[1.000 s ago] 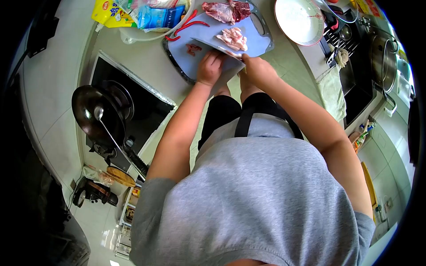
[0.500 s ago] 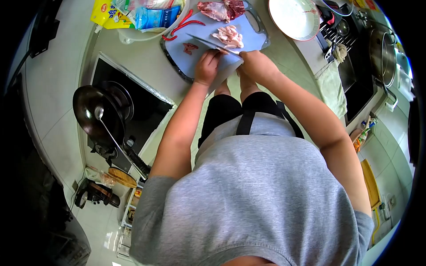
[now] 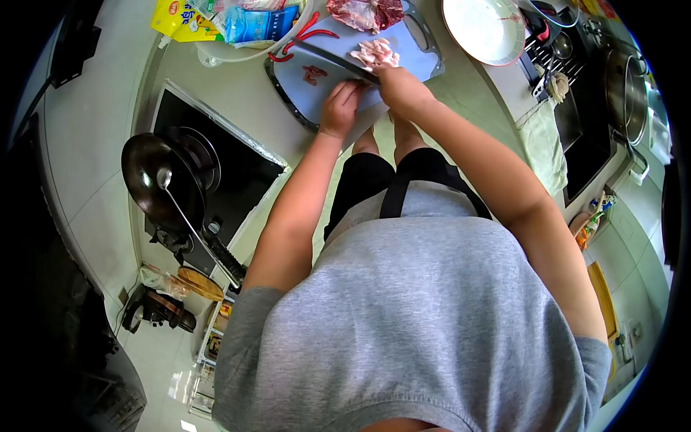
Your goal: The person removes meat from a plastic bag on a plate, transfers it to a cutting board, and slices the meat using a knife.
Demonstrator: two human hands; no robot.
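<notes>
A kitchen knife (image 3: 335, 59) is gripped in my right hand (image 3: 404, 91), its blade pointing left across the blue-grey cutting board (image 3: 327, 101). My left hand (image 3: 340, 109) rests at the near side of the board with fingers bent together, their tips close to the blade. What lies under those fingertips is hidden. Pale pink cut meat (image 3: 376, 54) sits just beyond my right hand. A few small darker meat pieces (image 3: 313, 74) lie left of the blade, and a large red piece of meat (image 3: 366, 13) is at the far edge. Red chillies (image 3: 306, 34) lie at the upper left.
Left of the board is a clear plastic container (image 3: 248, 52) with packets in it. A white bowl (image 3: 484, 32) stands on the right counter, near the sink (image 3: 576, 137). On the stove (image 3: 245, 151) is a wok (image 3: 147, 169) with a ladle (image 3: 183, 209) inside.
My right hand and the knife have moved forward and left over the board. My left hand has stayed almost in place. The whole view has shifted slightly.
</notes>
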